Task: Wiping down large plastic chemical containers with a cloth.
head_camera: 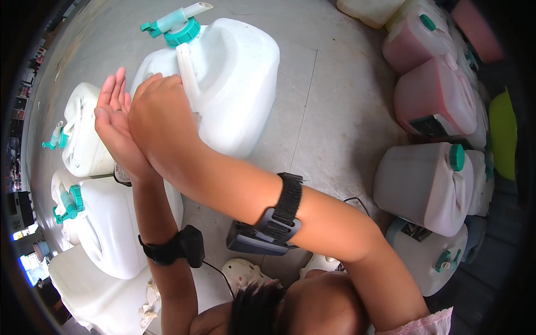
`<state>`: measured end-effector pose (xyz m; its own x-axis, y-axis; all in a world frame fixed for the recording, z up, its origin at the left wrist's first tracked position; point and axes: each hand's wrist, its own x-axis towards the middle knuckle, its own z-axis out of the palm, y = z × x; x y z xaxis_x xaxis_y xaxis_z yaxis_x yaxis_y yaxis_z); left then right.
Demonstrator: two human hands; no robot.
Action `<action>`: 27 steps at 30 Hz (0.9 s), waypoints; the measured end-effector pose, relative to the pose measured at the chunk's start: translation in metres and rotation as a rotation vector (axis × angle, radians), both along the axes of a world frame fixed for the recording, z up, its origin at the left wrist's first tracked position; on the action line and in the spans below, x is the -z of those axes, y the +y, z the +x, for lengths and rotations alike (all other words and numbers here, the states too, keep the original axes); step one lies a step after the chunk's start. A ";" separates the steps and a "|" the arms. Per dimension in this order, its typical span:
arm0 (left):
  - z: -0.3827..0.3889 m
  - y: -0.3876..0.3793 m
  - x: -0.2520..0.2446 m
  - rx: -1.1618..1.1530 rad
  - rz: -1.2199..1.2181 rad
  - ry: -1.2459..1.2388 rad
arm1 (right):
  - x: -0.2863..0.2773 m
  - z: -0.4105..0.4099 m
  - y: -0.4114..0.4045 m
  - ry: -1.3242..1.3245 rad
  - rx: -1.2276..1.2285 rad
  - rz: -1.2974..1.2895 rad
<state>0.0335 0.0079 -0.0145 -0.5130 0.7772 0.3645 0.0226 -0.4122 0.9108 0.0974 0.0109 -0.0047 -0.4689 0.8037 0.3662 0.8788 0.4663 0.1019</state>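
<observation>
My left hand (116, 125), palm up with its fingers extended, lies close beside my right hand (163, 109). The right hand is bent over with its back to the view; its fingertips and anything in them are hidden. Just beyond the hands is a big white plastic jerrycan (238, 79). It has a teal screw cap (183, 33) with a spigot (180, 17) and a white handle (188, 75), near which the right hand's fingers are. Black straps with small devices are around both forearms.
White jerrycans with teal spigots (86, 138) (113, 226) stand at the left. Along the right is a row of jerrycans with pink (431, 96) and greyish (406, 184) contents, beside a lime-green container (502, 134). My feet are in pale spotted clogs (243, 272) on the grey floor.
</observation>
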 end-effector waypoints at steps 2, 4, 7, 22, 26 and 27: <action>-0.003 0.000 -0.001 0.014 -0.003 -0.010 | 0.002 0.013 -0.009 0.027 -0.075 0.040; -0.005 -0.001 -0.003 0.043 -0.012 0.041 | 0.005 0.027 -0.016 0.060 -0.153 0.082; -0.006 0.000 -0.007 0.018 -0.073 0.069 | 0.012 0.047 -0.021 0.102 -0.234 0.298; -0.004 0.001 0.002 -0.126 -0.227 0.603 | 0.020 0.179 -0.023 1.247 -0.155 -0.088; 0.003 -0.001 0.007 -0.197 -0.323 0.852 | -0.003 0.189 0.038 1.283 -0.091 0.060; 0.003 -0.001 0.007 -0.186 -0.325 0.871 | -0.009 0.184 0.055 1.284 -0.143 0.076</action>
<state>0.0365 0.0071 -0.0218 -0.2882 0.8413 0.4573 0.7885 -0.0625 0.6118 0.2816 0.0658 0.0038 0.1705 0.7335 0.6580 0.3100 0.5939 -0.7424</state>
